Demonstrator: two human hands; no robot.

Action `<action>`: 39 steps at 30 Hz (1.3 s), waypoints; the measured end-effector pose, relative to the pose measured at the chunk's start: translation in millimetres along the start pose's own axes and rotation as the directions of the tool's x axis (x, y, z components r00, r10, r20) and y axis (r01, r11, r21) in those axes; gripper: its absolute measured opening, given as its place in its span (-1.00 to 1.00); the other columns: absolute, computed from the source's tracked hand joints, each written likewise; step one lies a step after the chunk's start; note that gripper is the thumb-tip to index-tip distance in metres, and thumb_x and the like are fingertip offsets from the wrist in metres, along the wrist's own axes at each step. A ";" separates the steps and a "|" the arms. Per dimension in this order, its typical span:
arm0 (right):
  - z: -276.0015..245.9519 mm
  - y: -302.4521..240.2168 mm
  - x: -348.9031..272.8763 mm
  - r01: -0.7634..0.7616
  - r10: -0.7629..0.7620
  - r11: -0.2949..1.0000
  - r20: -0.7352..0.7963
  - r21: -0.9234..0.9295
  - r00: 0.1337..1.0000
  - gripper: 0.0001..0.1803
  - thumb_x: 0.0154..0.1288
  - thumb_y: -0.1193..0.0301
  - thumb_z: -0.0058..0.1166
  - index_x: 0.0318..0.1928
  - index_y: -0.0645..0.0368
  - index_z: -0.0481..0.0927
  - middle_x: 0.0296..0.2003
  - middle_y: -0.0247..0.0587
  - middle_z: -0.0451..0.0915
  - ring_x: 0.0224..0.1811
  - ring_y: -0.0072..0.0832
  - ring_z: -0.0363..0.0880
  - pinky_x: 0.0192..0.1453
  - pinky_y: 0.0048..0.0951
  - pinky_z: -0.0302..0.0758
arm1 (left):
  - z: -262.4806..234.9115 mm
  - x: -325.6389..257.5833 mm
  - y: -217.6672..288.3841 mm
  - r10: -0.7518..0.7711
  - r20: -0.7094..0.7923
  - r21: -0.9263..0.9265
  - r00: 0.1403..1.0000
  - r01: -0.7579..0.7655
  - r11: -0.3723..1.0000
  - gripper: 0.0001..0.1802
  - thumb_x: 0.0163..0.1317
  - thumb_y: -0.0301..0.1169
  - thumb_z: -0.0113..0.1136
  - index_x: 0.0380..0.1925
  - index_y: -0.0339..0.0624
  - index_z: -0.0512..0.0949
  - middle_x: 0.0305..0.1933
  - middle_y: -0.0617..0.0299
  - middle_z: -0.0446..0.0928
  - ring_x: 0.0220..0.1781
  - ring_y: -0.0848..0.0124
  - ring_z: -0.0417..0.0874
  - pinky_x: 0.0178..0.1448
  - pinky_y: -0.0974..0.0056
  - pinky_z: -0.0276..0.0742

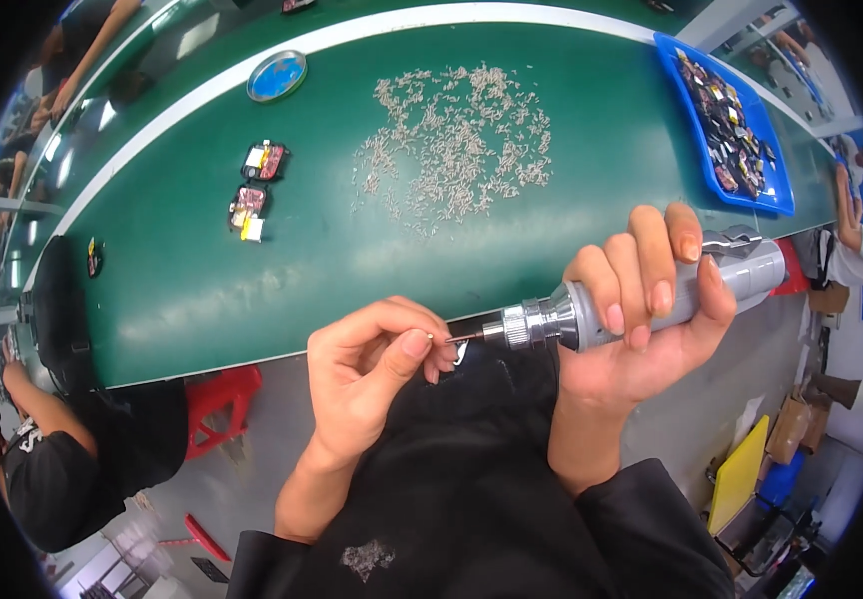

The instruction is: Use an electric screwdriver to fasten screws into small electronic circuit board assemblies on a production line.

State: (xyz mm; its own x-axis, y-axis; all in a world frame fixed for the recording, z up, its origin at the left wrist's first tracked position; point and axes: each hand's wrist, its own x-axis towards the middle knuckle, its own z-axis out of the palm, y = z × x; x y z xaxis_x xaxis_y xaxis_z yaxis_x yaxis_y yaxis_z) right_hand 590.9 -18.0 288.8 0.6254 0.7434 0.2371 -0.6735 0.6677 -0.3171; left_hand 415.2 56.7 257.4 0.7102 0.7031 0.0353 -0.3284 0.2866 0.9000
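My right hand (641, 299) is wrapped round a grey electric screwdriver (691, 296), which lies almost level with its bit pointing left. My left hand (367, 359) is closed in a pinch at the bit's tip. A tiny pale piece, seemingly a small screw (431, 336), shows between thumb and forefinger; whether it touches the bit I cannot tell. Both hands are just off the near edge of the green table (322, 260). Many small silvery screws (461, 150) lie scattered beyond them.
Two small black assemblies (265, 160) with white and yellow parts lie left of the screws. A round dish (277, 76) with a blue inside stands behind them. At the right is a blue tray (773, 190) of similar assemblies. A person (62, 439) sits to the left by a red stool (224, 404).
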 end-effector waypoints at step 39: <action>-36.3 28.9 6.4 -0.046 0.026 0.996 -0.254 -0.074 0.967 -0.84 0.29 0.33 -0.15 -0.31 0.16 0.31 -0.59 -0.28 0.28 -0.74 -0.58 0.15 -0.52 -0.47 0.27 | -167.2 192.3 98.0 0.366 -0.037 0.994 0.930 -0.003 0.108 -0.64 0.20 -0.35 0.17 -0.09 -0.39 0.47 -0.32 -0.06 0.61 -0.33 0.07 0.64 -0.12 0.17 0.52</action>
State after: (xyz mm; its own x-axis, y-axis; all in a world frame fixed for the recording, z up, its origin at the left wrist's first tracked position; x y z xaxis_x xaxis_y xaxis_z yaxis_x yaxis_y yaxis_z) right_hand 589.7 4.6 247.8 0.6873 0.7263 -0.0117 -0.6704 0.6281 -0.3950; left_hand 415.5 328.8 279.7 0.5169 0.7828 0.3464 0.5814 -0.6180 0.5292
